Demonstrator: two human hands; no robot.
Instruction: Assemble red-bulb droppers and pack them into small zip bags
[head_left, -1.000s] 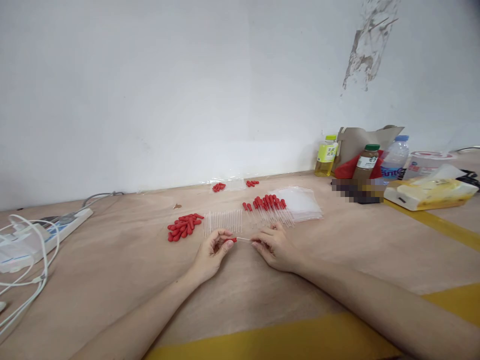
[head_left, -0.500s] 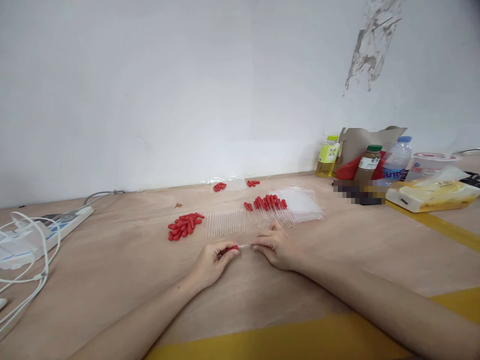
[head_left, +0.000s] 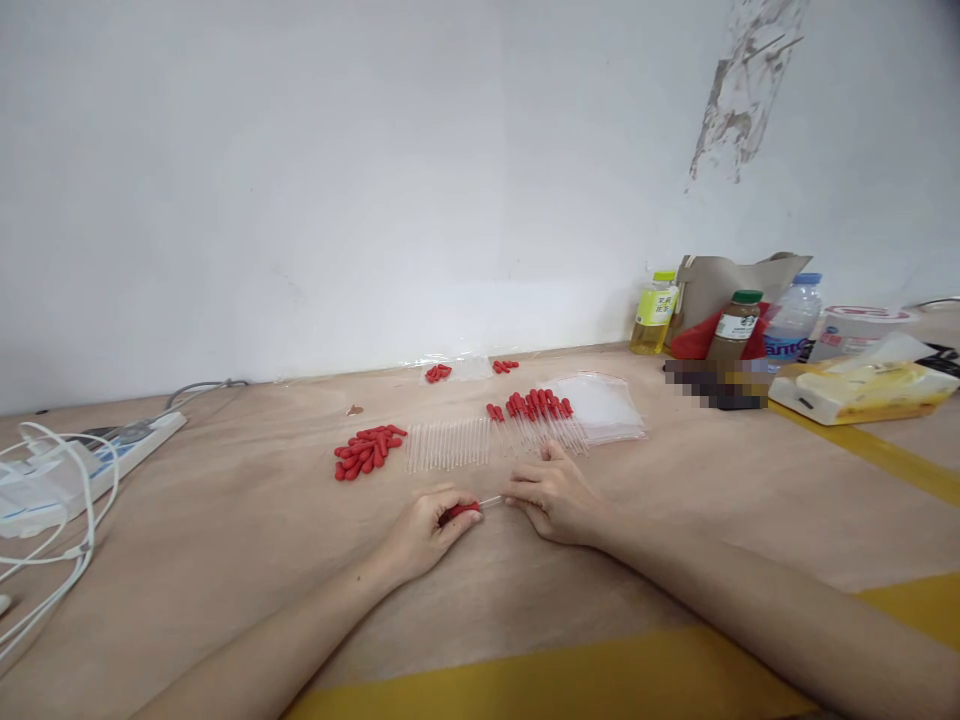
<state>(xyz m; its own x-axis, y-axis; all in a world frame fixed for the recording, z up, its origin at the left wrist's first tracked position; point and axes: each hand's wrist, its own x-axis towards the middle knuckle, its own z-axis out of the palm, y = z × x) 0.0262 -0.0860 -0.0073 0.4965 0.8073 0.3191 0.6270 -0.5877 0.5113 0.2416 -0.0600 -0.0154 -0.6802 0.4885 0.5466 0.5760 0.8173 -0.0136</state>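
Between thumb and fingers, my left hand (head_left: 427,528) grips a red rubber dropper bulb (head_left: 460,511). A thin clear glass tube (head_left: 490,501) runs from the bulb's right end to my right hand (head_left: 551,497), whose thumb and fingers pinch its far end. How deep the tube sits in the bulb cannot be made out. Beyond my hands lie a pile of loose red bulbs (head_left: 367,452) and a row of bare glass tubes (head_left: 448,445). Right of that row is a bunch of droppers (head_left: 541,418), tubes with red bulbs on them.
Clear plastic bags (head_left: 600,408) lie behind the droppers. More red bulbs (head_left: 438,373) rest near the wall. A power strip (head_left: 142,450) with white cables stands left. At right are bottles (head_left: 654,315), a tissue pack (head_left: 862,390) and a blurred dark item (head_left: 716,385).
My left thumb and fingers have parted slightly, so more of the red bulb shows. The bulb and tube now tilt a little, with the bulb end lower in view. My right hand stays nearly in place.
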